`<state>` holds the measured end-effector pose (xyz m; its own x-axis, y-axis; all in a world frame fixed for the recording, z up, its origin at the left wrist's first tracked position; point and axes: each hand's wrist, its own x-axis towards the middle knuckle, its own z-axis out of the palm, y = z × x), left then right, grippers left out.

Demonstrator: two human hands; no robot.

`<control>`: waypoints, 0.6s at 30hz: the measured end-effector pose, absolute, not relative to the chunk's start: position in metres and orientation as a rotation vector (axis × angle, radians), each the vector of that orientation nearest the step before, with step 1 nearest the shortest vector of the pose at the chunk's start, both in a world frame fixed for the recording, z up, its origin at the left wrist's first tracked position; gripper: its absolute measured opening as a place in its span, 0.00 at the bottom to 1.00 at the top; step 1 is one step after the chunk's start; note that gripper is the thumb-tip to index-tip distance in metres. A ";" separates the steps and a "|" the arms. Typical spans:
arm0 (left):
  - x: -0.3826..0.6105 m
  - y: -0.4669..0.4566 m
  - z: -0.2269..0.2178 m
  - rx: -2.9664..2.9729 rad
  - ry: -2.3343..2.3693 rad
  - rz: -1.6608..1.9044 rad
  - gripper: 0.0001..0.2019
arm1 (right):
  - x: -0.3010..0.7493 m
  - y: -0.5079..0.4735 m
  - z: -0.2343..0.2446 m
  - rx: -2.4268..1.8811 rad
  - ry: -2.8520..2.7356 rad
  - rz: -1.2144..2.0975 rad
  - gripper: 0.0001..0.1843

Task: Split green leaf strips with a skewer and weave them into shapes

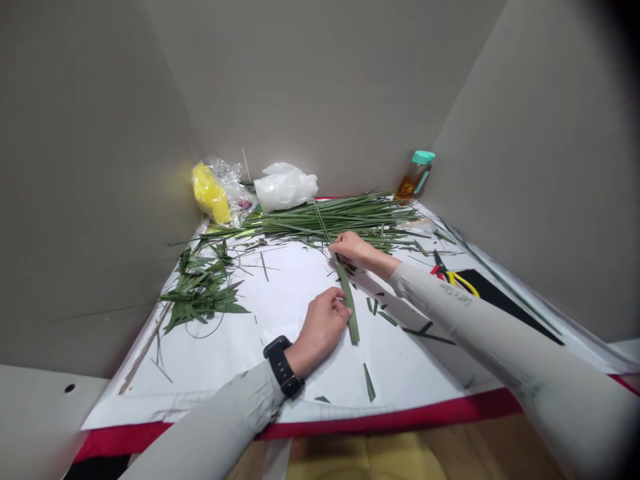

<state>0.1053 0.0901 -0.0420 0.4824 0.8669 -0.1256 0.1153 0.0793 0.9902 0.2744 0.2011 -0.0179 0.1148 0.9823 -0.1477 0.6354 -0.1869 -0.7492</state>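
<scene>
Left hand and right hand each pinch one green leaf strip. Uncut leaf bundle lies far; cut scraps dot white sheet.

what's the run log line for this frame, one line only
left hand: holds green leaf strip | right hand: pinches same strip | nearby: bundle of long leaf strips, red-and-yellow-handled scissors

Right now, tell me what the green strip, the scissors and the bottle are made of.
The green strip looks like fresh leaf, matte with lengthwise lines. The scissors have glossy red-and-yellow handles, probably plastic. The bottle looks like clear glass or plastic, showing amber liquid.
</scene>
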 end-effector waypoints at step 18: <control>0.101 0.093 -0.035 1.139 0.807 0.682 0.07 | 0.278 0.207 -0.016 -1.798 -1.180 1.031 0.20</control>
